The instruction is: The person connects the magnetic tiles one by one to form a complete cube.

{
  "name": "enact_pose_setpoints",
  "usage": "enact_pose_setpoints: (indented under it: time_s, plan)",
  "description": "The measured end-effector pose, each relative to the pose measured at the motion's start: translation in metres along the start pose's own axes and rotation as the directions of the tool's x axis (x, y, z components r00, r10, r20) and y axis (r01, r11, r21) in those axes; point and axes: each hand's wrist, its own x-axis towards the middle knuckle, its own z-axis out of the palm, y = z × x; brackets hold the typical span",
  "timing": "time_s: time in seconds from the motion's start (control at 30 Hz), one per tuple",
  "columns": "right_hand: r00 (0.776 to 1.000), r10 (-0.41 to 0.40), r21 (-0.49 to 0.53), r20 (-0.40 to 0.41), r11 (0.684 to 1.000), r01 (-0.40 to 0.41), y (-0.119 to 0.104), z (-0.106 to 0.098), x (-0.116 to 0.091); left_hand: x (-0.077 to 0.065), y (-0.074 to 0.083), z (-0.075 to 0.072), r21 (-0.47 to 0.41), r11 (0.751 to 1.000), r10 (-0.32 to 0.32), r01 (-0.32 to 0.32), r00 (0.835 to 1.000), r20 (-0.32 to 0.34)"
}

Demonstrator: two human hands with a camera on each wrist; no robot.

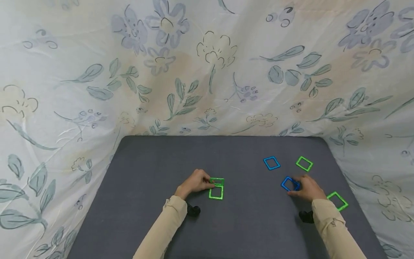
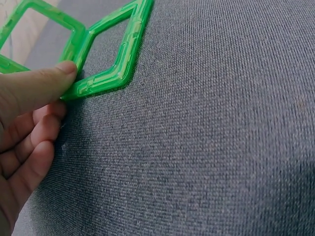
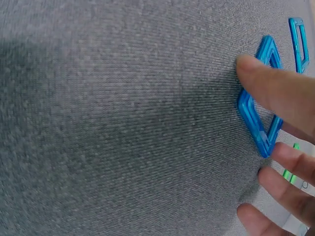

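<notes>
My left hand (image 1: 196,181) pinches a green square magnetic tile (image 1: 217,181) between thumb and fingers. This tile stands tilted up along the edge of a second green square tile (image 1: 216,197), which lies flat on the dark table; in the left wrist view the two frames (image 2: 129,54) meet edge to edge. On the right, my right hand (image 1: 308,187) has its thumb and index finger around a blue square tile (image 1: 284,183) low on the table. The right wrist view shows the thumb crossing this blue tile (image 3: 253,115), the index finger partly hidden behind, other fingers spread.
Another blue tile (image 1: 271,163) and a green tile (image 1: 304,164) lie farther back on the right. A larger green tile (image 1: 337,200) is beside the right wrist, partly covered by the sleeve. The grey table (image 1: 145,162) ends against a flowered cloth (image 1: 181,108).
</notes>
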Motion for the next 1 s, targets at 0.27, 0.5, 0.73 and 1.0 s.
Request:
enact_pose_setpoints:
  time_s: [0.27,0.5,0.73,1.0]
  plan:
    - [0.999,-0.039,0.030,-0.029,0.999,0.040,-0.0002,0.0024,-0.0018,0.0021,-0.0036,0.0026,-0.018,1.000,-0.019,0.019,1.000,0.001]
    - [0.995,-0.083,0.014,-0.052,0.996,0.083,-0.0029,0.0022,-0.0048,0.0037,-0.0067,0.0025,-0.056,0.998,-0.027,0.028,1.000,0.013]
    - [0.991,-0.124,-0.012,-0.042,0.992,0.124,-0.0066,0.0003,0.0002,0.0043,-0.0069,0.0020,-0.062,0.998,-0.029,0.030,0.999,0.025]
    - [0.992,-0.124,-0.043,-0.020,0.991,0.123,-0.0068,0.0021,0.0014,0.0034,-0.0043,-0.0020,-0.077,0.997,-0.021,0.023,0.999,0.025]
